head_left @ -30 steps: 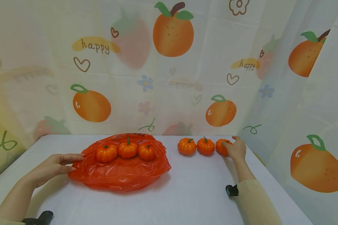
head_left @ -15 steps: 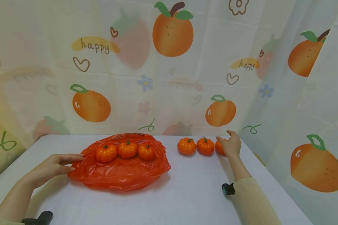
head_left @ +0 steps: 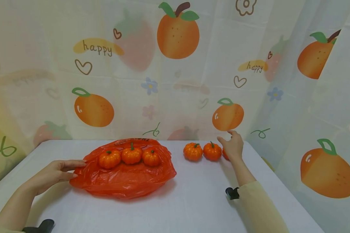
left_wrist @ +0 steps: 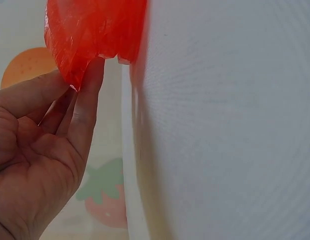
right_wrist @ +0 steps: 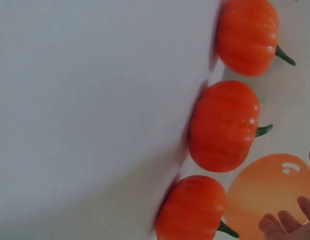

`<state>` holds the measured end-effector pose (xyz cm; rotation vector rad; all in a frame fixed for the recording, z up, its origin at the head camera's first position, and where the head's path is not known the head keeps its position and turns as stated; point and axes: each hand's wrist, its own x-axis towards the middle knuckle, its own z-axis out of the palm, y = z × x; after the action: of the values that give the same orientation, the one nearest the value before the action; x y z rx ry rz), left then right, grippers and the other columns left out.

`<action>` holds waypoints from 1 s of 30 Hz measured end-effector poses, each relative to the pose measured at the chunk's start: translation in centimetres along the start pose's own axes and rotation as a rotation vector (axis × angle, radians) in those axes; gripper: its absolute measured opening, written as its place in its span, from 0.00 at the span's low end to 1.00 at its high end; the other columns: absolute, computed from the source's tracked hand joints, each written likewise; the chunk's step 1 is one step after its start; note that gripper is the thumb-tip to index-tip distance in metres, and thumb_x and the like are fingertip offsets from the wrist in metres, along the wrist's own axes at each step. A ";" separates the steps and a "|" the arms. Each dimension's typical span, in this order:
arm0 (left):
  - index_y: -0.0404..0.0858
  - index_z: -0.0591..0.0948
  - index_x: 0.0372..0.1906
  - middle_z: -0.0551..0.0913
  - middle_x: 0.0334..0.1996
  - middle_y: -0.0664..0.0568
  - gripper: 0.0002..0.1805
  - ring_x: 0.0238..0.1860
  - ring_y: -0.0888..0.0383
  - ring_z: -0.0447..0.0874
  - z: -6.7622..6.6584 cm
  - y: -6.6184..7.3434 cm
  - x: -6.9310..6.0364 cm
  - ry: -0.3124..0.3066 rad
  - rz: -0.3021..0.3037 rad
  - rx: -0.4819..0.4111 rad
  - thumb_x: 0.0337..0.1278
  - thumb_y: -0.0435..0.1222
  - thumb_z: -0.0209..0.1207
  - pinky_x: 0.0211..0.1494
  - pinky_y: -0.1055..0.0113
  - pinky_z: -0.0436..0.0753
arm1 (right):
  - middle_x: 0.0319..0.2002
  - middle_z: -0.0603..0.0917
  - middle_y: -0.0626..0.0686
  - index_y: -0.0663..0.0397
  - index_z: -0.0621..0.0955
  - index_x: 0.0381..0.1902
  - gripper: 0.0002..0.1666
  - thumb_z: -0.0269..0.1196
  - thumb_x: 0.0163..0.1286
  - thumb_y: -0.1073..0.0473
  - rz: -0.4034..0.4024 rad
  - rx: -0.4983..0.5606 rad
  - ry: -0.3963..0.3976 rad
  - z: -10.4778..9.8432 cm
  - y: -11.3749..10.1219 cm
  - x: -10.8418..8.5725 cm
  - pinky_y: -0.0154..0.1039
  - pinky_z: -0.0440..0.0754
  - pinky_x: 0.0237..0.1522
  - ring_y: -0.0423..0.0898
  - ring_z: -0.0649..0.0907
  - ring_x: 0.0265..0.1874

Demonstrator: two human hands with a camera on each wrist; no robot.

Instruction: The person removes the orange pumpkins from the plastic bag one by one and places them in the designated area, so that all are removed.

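Observation:
My left hand (head_left: 51, 176) pinches the left edge of a red plastic bag (head_left: 125, 186) between thumb and fingers; the left wrist view shows the bag's corner (left_wrist: 95, 30) at the fingers (left_wrist: 87, 105). Three small orange pumpkins (head_left: 132, 155) lie in a row at the bag. On the table to the right stand three more pumpkins (head_left: 193, 152). My right hand (head_left: 234, 147), fingers spread and empty, hovers over the rightmost one (head_left: 225, 156) and partly hides it. In the right wrist view its fingers (right_wrist: 287, 221) show beside the three pumpkins (right_wrist: 224, 126).
A white-covered table (head_left: 192, 197) lies under everything. Behind it and at the right hangs a curtain (head_left: 189, 71) printed with oranges, strawberries and hearts. A black wrist piece (head_left: 232, 193) is by the right sleeve, another (head_left: 43, 225) by the left.
My right hand has lifted from the rightmost pumpkin and moved up and leftward, with its fingers apart. The left hand and the bag have stayed in place.

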<state>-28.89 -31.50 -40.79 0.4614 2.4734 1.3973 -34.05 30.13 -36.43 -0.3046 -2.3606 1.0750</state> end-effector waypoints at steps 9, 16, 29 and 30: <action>0.30 0.72 0.66 0.74 0.50 0.87 0.25 0.49 0.91 0.69 -0.1 -0.2 -0.1 -0.012 0.028 -0.008 0.64 0.31 0.56 0.47 0.73 0.84 | 0.66 0.73 0.64 0.63 0.71 0.67 0.37 0.67 0.65 0.53 -0.061 0.074 -0.082 0.8 -2.3 -0.6 0.56 0.72 0.67 0.62 0.73 0.65; 0.31 0.73 0.65 0.75 0.51 0.87 0.24 0.50 0.90 0.70 -0.1 -0.4 -0.1 -0.028 0.057 -0.029 0.65 0.31 0.55 0.47 0.73 0.83 | 0.67 0.74 0.60 0.61 0.72 0.66 0.37 0.68 0.63 0.52 -0.108 0.128 -0.118 2.1 -4.5 -1.2 0.56 0.74 0.66 0.62 0.73 0.66; 0.31 0.73 0.66 0.74 0.50 0.87 0.25 0.49 0.91 0.69 0.0 -0.3 0.0 0.002 0.021 -0.005 0.64 0.32 0.56 0.47 0.72 0.84 | 0.65 0.75 0.60 0.57 0.74 0.64 0.34 0.69 0.62 0.53 -0.192 0.151 -0.185 4.9 -7.9 -3.0 0.55 0.77 0.64 0.60 0.75 0.65; 0.31 0.73 0.66 0.74 0.50 0.88 0.25 0.49 0.91 0.69 0.0 -0.2 0.0 0.002 0.020 -0.008 0.64 0.32 0.56 0.47 0.72 0.84 | 0.65 0.75 0.60 0.58 0.74 0.64 0.35 0.69 0.62 0.53 -0.203 0.149 -0.195 5.2 -8.1 -3.2 0.55 0.77 0.64 0.60 0.75 0.65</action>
<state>-28.95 -31.60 -41.00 0.4840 2.4703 1.4159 -34.08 20.22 -34.37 0.0965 -2.3992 1.2200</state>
